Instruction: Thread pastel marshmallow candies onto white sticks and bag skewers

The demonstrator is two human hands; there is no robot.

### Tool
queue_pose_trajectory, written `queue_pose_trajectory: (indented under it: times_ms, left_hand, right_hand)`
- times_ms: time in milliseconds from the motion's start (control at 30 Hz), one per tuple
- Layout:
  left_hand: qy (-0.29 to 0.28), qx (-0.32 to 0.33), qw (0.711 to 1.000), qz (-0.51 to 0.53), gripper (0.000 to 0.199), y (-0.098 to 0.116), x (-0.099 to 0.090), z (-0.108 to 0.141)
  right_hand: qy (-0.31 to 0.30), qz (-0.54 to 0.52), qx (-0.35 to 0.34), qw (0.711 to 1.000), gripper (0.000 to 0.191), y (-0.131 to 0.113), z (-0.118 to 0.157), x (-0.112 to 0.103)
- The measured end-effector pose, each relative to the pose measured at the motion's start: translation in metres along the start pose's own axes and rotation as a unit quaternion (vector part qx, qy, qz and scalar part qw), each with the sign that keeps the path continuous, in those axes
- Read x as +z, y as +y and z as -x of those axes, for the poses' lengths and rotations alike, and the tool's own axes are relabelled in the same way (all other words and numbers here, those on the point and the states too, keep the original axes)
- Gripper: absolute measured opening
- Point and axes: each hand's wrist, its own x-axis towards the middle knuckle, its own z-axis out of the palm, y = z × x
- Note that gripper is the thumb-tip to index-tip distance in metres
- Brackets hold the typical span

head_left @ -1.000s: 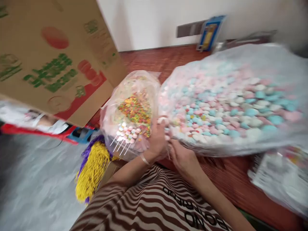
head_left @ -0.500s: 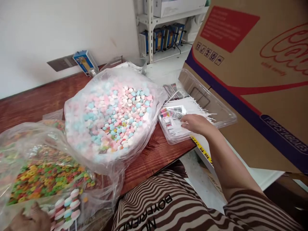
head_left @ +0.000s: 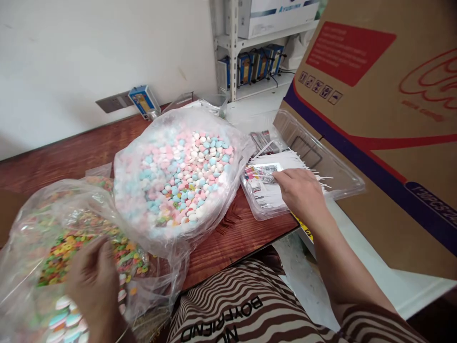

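My right hand (head_left: 302, 190) is over a clear plastic tray (head_left: 262, 215) of thin white sticks (head_left: 282, 159). Its fingers are pressed together, and a thin white stick seems to run left from the fingertips. A small printed packet (head_left: 264, 172) lies among the sticks. Raised over a clear bag of colourful ring-shaped candies (head_left: 59, 252), my left hand (head_left: 94, 281) is curled and blurred; I see nothing clearly in it. Just below it are pastel candy stacks (head_left: 66, 319), partly hidden by the hand. Between my hands sits a large bag of pink, blue and white candies (head_left: 203, 157).
A big printed carton (head_left: 374, 119) stands at the right, behind the tray. The wooden table (head_left: 214, 252) ends near my striped shirt. At the back are a blue box (head_left: 143, 101) by a wall socket and a white metal shelf (head_left: 233, 57) with several blue devices.
My left hand has risen from the candy stacks at the lower left, up and to the right over the bag of rings. My right hand stays at the sticks, turned more downward. The view has shifted slightly.
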Motion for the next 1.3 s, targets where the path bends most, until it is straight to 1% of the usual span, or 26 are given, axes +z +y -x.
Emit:
queue_pose_trajectory:
  times_ms: [33, 67, 100, 133, 200, 267, 300, 400, 500, 667, 733, 767, 800, 833, 867, 900, 933, 967, 1000, 1033, 1067, 1100, 1133, 1167, 1233, 1300]
  left_hand:
    - [-0.018, -0.001, 0.999, 0.038, 0.017, 0.025, 0.009, 0.008]
    - [-0.091, -0.010, 0.991, 0.096, 0.015, 0.049, 0.019, 0.016]
    - [-0.172, -0.025, 0.972, 0.156, 0.017, 0.071, 0.030, 0.025]
    - [-0.232, -0.049, 0.947, 0.217, 0.021, 0.090, 0.040, 0.033]
    - [-0.315, -0.097, 0.888, 0.320, 0.030, 0.116, 0.060, 0.045]
    - [-0.325, -0.133, 0.852, 0.388, 0.031, 0.128, 0.073, 0.052]
    - [-0.315, -0.145, 0.845, 0.407, 0.030, 0.129, 0.077, 0.054]
    - [-0.285, -0.161, 0.846, 0.421, 0.024, 0.124, 0.078, 0.055]
    - [-0.286, -0.173, 0.842, 0.422, 0.022, 0.118, 0.074, 0.054]
    - [-0.295, -0.203, 0.821, 0.444, 0.024, 0.111, 0.076, 0.051]
    - [-0.279, -0.205, 0.820, 0.456, 0.024, 0.106, 0.075, 0.050]
    - [-0.252, -0.193, 0.830, 0.458, 0.023, 0.104, 0.073, 0.050]
    - [-0.218, -0.164, 0.851, 0.449, 0.023, 0.102, 0.070, 0.049]
    - [-0.180, -0.114, 0.876, 0.432, 0.024, 0.100, 0.066, 0.049]
    - [-0.149, -0.043, 0.899, 0.409, 0.027, 0.099, 0.062, 0.049]
    - [-0.136, 0.044, 0.913, 0.381, 0.031, 0.099, 0.059, 0.050]
    - [-0.142, 0.146, 0.912, 0.356, 0.035, 0.100, 0.057, 0.051]
    - [-0.157, 0.250, 0.896, 0.331, 0.036, 0.101, 0.057, 0.053]
    - [-0.174, 0.345, 0.868, 0.311, 0.035, 0.103, 0.059, 0.056]
    - [-0.192, 0.421, 0.838, 0.290, 0.033, 0.104, 0.062, 0.058]
    - [-0.211, 0.473, 0.813, 0.267, 0.032, 0.104, 0.065, 0.061]
    - [-0.225, 0.504, 0.797, 0.245, 0.032, 0.103, 0.070, 0.062]
    - [-0.238, 0.516, 0.791, 0.228, 0.035, 0.102, 0.074, 0.061]
    - [-0.244, 0.513, 0.794, 0.216, 0.037, 0.099, 0.078, 0.059]
    - [-0.239, 0.485, 0.818, 0.196, 0.041, 0.090, 0.086, 0.046]
    - [-0.228, 0.433, 0.858, 0.159, 0.039, 0.082, 0.096, 0.024]
  right_hand:
    - [0.045, -0.009, -0.026, 0.999, 0.029, -0.016, 0.003, -0.005]
    - [0.077, -0.026, -0.058, 0.995, 0.030, -0.033, 0.006, -0.008]
    - [0.095, -0.048, -0.094, 0.990, 0.030, -0.051, 0.008, -0.010]
    - [0.106, -0.073, -0.124, 0.984, 0.031, -0.068, 0.011, -0.010]
    - [0.113, -0.122, -0.168, 0.971, 0.031, -0.099, 0.017, -0.005]
    - [0.109, -0.163, -0.192, 0.962, 0.031, -0.121, 0.021, 0.004]
    - [0.107, -0.181, -0.196, 0.958, 0.029, -0.129, 0.023, 0.009]
    - [0.101, -0.228, -0.197, 0.948, 0.026, -0.142, 0.025, 0.022]
    - [0.089, -0.259, -0.200, 0.941, 0.024, -0.148, 0.024, 0.030]
    - [0.069, -0.281, -0.202, 0.936, 0.025, -0.155, 0.021, 0.035]
    - [0.096, -0.308, -0.182, 0.929, 0.022, -0.155, 0.024, 0.032]
    - [0.118, -0.330, -0.164, 0.922, 0.019, -0.154, 0.026, 0.030]
    - [0.133, -0.362, -0.144, 0.911, 0.017, -0.154, 0.028, 0.028]
    - [0.126, -0.404, -0.121, 0.898, 0.016, -0.154, 0.030, 0.025]
    - [0.093, -0.457, -0.094, 0.880, 0.016, -0.154, 0.032, 0.023]
    - [0.037, -0.518, -0.063, 0.852, 0.019, -0.155, 0.033, 0.021]
    - [-0.031, -0.582, -0.023, 0.813, 0.024, -0.156, 0.033, 0.019]
    - [-0.092, -0.641, 0.026, 0.762, 0.029, -0.158, 0.031, 0.019]
    - [-0.133, -0.691, 0.078, 0.706, 0.033, -0.160, 0.028, 0.020]
    - [-0.150, -0.730, 0.127, 0.654, 0.035, -0.162, 0.025, 0.021]
    - [-0.146, -0.759, 0.167, 0.612, 0.035, -0.162, 0.021, 0.022]
    - [-0.127, -0.777, 0.199, 0.584, 0.033, -0.161, 0.017, 0.024]
    - [-0.098, -0.783, 0.221, 0.573, 0.031, -0.158, 0.014, 0.025]
    - [-0.063, -0.779, 0.233, 0.579, 0.029, -0.154, 0.011, 0.026]
    - [-0.002, -0.746, 0.244, 0.620, 0.032, -0.144, 0.009, 0.027]
    - [0.014, -0.705, 0.233, 0.670, 0.041, -0.134, 0.011, 0.028]
